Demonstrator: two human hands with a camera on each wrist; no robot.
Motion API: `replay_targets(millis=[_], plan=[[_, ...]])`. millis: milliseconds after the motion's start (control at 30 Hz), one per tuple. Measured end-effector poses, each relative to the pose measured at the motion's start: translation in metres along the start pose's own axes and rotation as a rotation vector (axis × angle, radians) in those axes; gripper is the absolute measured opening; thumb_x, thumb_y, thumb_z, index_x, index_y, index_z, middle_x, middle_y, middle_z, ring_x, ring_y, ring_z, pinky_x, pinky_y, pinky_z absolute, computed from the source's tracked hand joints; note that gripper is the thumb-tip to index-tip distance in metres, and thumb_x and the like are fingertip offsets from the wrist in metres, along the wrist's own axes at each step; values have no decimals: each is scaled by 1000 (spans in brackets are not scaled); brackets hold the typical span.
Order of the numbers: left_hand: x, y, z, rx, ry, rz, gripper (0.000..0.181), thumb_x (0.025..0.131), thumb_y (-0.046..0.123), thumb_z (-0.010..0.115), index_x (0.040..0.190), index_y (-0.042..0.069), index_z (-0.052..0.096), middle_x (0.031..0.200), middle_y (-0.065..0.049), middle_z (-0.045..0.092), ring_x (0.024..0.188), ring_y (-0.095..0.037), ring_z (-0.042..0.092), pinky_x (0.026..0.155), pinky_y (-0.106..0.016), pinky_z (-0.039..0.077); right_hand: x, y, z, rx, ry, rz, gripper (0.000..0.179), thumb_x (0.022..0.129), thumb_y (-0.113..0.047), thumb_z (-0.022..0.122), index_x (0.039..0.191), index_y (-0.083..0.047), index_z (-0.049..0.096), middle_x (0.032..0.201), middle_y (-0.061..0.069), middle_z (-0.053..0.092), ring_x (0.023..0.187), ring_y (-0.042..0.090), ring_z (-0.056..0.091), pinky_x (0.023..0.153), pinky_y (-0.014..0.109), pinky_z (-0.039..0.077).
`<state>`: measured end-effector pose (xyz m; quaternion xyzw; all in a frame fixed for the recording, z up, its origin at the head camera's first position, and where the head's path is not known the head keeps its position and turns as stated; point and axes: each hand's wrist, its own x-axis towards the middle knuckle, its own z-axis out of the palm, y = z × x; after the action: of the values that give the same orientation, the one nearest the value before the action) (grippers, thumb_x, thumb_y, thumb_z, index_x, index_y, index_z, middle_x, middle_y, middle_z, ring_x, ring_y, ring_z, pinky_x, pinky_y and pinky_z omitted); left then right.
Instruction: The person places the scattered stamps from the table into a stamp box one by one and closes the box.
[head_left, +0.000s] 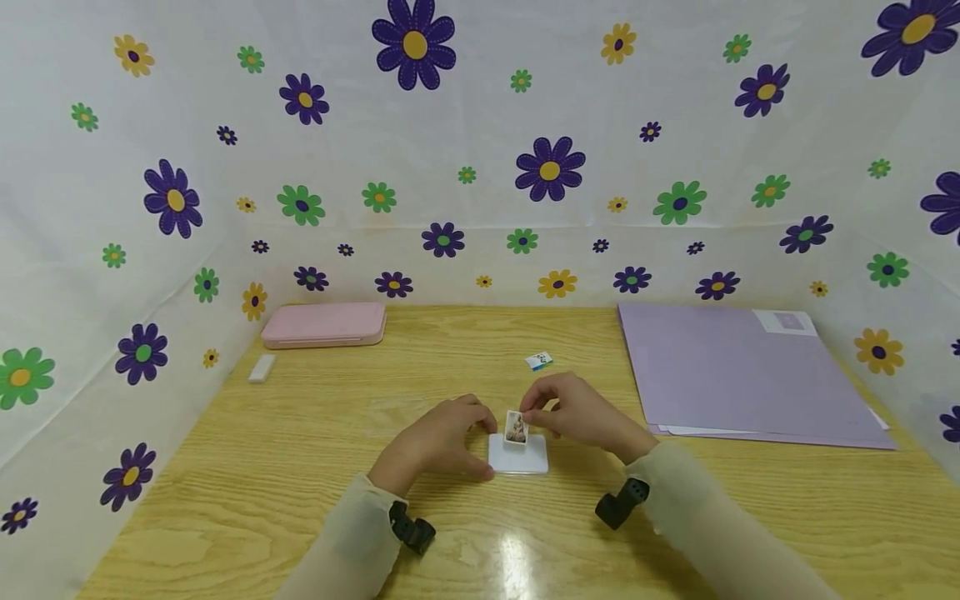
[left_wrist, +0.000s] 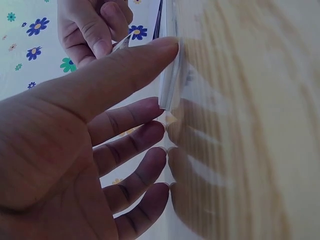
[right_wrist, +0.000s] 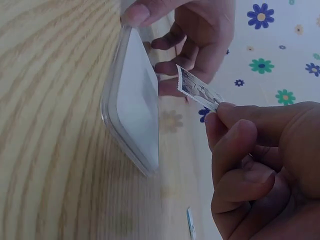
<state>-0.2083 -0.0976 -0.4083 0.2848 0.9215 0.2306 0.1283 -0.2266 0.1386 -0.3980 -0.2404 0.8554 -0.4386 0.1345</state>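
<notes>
While right hand (head_left: 576,410) pinches stamp-like picture (head_left: 515,428) above white case (head_left: 519,460), left hand (head_left: 444,435) steadies its edge, fingers spread; looks like positioning; next probably calls for aligning, lowering.

The right hand (right_wrist: 262,167) pinches a stamp-like picture (right_wrist: 196,89); the left hand (right_wrist: 200,32) holds a white slab (right_wrist: 136,97).

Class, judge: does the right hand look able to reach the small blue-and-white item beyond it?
Likely yes: nothing visible blocks the blue-and-white item, though the right hand pinches a small picture.
</notes>
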Motion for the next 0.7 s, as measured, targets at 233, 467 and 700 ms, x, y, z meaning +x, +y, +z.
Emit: replay_targets(millis=[233, 467, 700], plan=[[0, -1, 0, -10, -2, -7, 50, 74, 33, 89, 115, 16, 66, 118, 4, 56, 111, -17, 54, 97, -37, 45, 6, 0, 12, -5, -47, -12, 6, 93, -12, 70, 93, -6, 71, 84, 1, 64, 57, 13, 52, 51, 26, 45], [1, 0, 1, -1, -7, -4, 52, 74, 33, 89, 117, 17, 66, 116, 4, 56, 108, -16, 54, 95, -36, 46, 9, 1, 23, -11, -82, -18, 4, 93, -10, 69, 92, -6, 71, 82, -1, 64, 56, 13, 53, 51, 27, 47], [0, 0, 1, -8, -4, 0, 48, 73, 30, 89, 113, 16, 66, 115, 2, 56, 107, -18, 54, 95, -37, 46, 11, 2, 28, -47, -84, -28, 5, 91, -9, 71, 92, -4, 70, 82, -2, 63, 63, 13, 55, 54, 29, 49]])
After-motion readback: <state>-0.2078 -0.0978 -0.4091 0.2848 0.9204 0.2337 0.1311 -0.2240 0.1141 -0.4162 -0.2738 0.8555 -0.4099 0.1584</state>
